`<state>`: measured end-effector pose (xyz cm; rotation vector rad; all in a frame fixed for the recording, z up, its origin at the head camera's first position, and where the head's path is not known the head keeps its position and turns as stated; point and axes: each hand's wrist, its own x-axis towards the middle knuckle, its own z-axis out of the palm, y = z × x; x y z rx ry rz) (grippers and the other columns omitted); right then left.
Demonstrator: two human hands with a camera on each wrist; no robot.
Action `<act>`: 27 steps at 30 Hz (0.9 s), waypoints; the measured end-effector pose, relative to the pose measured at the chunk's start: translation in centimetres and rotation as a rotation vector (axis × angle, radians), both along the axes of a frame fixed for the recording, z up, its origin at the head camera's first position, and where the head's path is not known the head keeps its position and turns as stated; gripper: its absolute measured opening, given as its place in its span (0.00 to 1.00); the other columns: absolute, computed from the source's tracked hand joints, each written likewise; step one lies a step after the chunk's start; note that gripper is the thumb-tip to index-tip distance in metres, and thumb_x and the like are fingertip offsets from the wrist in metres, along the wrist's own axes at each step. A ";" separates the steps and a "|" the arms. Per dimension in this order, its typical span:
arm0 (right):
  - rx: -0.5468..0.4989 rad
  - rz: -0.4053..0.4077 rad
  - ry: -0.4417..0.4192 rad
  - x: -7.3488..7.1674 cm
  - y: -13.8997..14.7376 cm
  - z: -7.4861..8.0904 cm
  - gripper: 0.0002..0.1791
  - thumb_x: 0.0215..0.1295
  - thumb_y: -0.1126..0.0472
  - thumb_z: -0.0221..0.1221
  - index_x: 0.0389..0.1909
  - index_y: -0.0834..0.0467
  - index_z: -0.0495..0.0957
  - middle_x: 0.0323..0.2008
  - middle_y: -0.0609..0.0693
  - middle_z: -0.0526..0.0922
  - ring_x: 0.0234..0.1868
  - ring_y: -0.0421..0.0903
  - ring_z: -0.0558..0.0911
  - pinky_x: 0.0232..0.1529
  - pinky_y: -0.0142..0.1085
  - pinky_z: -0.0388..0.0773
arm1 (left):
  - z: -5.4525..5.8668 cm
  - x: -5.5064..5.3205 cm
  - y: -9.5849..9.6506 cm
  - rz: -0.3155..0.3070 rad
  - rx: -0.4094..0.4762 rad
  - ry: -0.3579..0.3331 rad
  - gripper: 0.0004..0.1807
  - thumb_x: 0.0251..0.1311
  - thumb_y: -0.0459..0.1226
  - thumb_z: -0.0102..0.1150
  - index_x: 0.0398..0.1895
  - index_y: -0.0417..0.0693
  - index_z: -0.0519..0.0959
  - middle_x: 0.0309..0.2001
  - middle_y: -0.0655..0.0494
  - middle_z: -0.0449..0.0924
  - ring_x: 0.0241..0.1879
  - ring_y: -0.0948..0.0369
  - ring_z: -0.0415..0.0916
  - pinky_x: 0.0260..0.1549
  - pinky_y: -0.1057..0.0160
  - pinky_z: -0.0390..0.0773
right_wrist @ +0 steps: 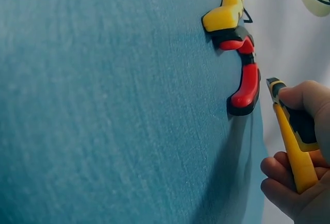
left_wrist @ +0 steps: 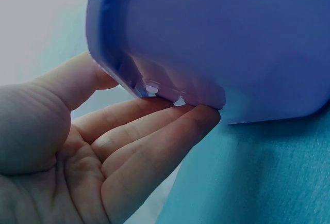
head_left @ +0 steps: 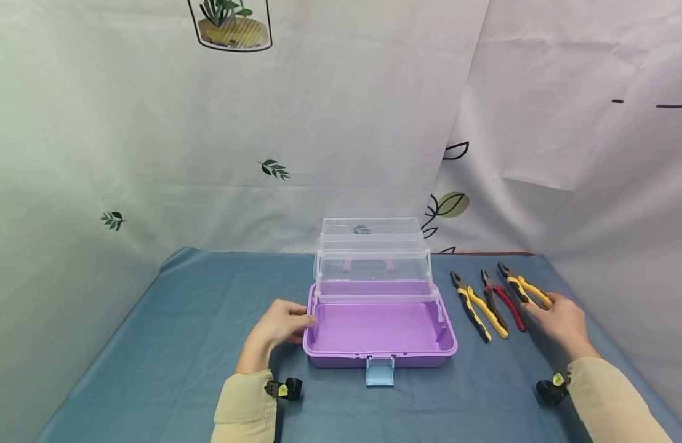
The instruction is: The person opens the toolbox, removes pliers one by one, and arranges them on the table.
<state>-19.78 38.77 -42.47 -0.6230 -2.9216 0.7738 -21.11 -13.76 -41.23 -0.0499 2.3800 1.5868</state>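
Observation:
My left hand (head_left: 280,321) grips the left side wall of an opened purple toolbox (head_left: 380,326) with clear folding trays (head_left: 374,264). The left wrist view shows the thumb at the rim and the fingers (left_wrist: 139,152) along the outside of the wall. At the right, my right hand (head_left: 565,321) holds yellow-and-black pliers (head_left: 516,283) by the handles, their jaws pointing away from me. Between box and hand lie red-and-black pliers (head_left: 509,303), and left of these a second yellow-and-black pair (head_left: 464,293).
A blue cloth (head_left: 169,344) covers the table. Behind it hangs a pale printed curtain (head_left: 208,123), which also runs along both sides. The toolbox's light-blue latch (head_left: 380,372) hangs down at the front.

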 end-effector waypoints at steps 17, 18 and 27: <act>-0.001 0.012 -0.074 -0.2 0.4 -0.1 0.47 0.61 0.42 0.58 0.59 0.82 0.59 0.52 0.78 0.67 0.44 0.67 0.72 0.37 0.52 0.75 | 0.3 0.1 0.1 0.002 0.007 -0.008 0.17 0.54 0.32 0.64 0.47 0.32 0.81 0.39 0.41 0.84 0.34 0.54 0.84 0.30 0.56 0.85; -0.001 0.014 -0.074 -0.2 0.3 -0.1 0.47 0.61 0.42 0.58 0.59 0.82 0.59 0.52 0.78 0.67 0.44 0.67 0.72 0.37 0.52 0.75 | 0.3 0.1 0.1 0.003 0.006 -0.008 0.17 0.54 0.32 0.64 0.47 0.32 0.81 0.39 0.41 0.84 0.34 0.54 0.84 0.30 0.56 0.85; -0.002 0.021 -0.110 -0.2 0.2 0.0 0.49 0.60 0.40 0.57 0.59 0.82 0.59 0.52 0.78 0.67 0.44 0.67 0.72 0.37 0.53 0.75 | 0.2 0.1 0.0 0.005 -0.014 -0.007 0.17 0.54 0.33 0.64 0.47 0.33 0.81 0.40 0.42 0.84 0.34 0.55 0.83 0.29 0.56 0.85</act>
